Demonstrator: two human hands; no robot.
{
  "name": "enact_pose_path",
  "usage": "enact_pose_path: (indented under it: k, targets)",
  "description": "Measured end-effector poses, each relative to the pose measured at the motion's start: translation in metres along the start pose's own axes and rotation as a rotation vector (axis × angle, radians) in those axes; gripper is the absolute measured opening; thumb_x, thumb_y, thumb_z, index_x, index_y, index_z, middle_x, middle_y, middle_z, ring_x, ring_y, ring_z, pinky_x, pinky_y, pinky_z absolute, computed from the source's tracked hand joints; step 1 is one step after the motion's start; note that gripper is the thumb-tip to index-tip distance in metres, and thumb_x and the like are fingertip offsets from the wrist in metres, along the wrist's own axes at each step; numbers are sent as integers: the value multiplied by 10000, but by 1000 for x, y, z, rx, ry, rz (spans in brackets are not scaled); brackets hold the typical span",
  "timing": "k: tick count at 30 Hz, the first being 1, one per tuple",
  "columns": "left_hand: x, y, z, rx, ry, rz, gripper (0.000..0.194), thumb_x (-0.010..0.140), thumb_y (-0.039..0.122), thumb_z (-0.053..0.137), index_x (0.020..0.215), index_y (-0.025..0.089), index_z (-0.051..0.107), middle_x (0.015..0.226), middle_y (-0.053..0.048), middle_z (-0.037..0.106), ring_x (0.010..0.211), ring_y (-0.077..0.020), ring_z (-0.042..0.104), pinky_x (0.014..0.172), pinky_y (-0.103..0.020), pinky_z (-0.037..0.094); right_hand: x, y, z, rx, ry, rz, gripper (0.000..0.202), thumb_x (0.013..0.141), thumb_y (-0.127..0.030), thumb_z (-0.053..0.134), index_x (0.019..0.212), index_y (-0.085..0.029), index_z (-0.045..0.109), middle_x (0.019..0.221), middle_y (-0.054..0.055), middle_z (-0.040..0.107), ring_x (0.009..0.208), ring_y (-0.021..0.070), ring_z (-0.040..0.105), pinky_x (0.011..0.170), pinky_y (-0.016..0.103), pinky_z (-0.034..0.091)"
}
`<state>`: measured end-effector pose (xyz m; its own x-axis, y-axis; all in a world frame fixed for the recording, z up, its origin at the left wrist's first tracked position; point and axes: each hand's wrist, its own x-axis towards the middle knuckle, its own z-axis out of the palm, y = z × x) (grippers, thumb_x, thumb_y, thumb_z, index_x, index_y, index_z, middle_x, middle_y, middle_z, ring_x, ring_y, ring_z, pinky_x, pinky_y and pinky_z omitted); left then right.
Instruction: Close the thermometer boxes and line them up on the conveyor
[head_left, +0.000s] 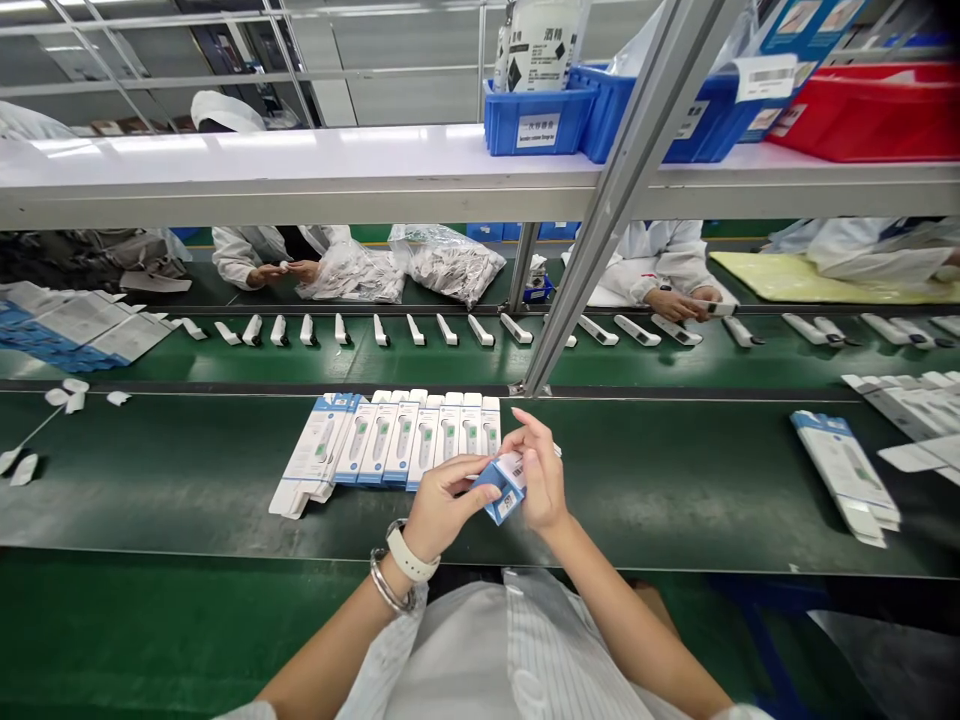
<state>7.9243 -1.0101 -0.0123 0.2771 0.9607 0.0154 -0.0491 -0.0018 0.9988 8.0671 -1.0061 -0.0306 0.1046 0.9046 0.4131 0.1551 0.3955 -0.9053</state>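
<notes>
A blue-and-white thermometer carton [504,503] is held between my two hands above the dark green belt, with one blue end turned towards me. My left hand [448,500] grips it from the left, thumb laid across the blue end. On the other side, my right hand [541,478] is against the carton, its thumb bent and its upper fingers fairly straight; the lower fingers are hidden. A white tip shows just beyond the right hand. Just behind my hands lies a row of similar cartons [405,440], printed with a thermometer picture, some with white end flaps out.
White thermometers [416,330] lie spaced along the far belt. More cartons [847,475] lie at right, and stacked cartons [82,325] at far left. A slanted metal post [577,290] and overhead shelf [300,195] stand ahead. Co-workers' hands [679,303] work opposite, beside plastic bags [446,262].
</notes>
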Motion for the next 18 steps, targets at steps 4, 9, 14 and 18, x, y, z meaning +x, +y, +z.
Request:
enact_pose_path:
  k: [4,9,14,18]
  targets:
    - [1,1,-2,51,12,-6,191,741,270,663,898,176,716,949,-88,683,892,-211,626,782,-305,524,4,6,-7,9,-109,53,411,901,-409,279,1238,-225,426,754,12,539,634,159,533,583,308,419]
    - [3,-3,0,105,-10,-28,210,781,301,618,917,176,716,915,-85,689,846,-210,627,740,-299,510,8,12,-10,22,-150,119,407,907,-423,273,1217,-223,449,740,7,543,638,158,531,612,310,420]
    - [5,-7,0,158,-28,-47,248,795,342,593,906,159,718,824,-82,678,797,-211,612,723,-312,495,12,24,-9,148,-181,202,413,901,-460,281,1122,-205,518,686,4,538,619,161,533,606,313,436]
    - [7,-11,1,176,-35,-54,259,804,357,573,845,147,719,772,-72,662,751,-201,591,687,-298,476,13,34,-8,212,-188,257,410,895,-473,298,1081,-201,542,662,1,543,592,158,539,586,308,440]
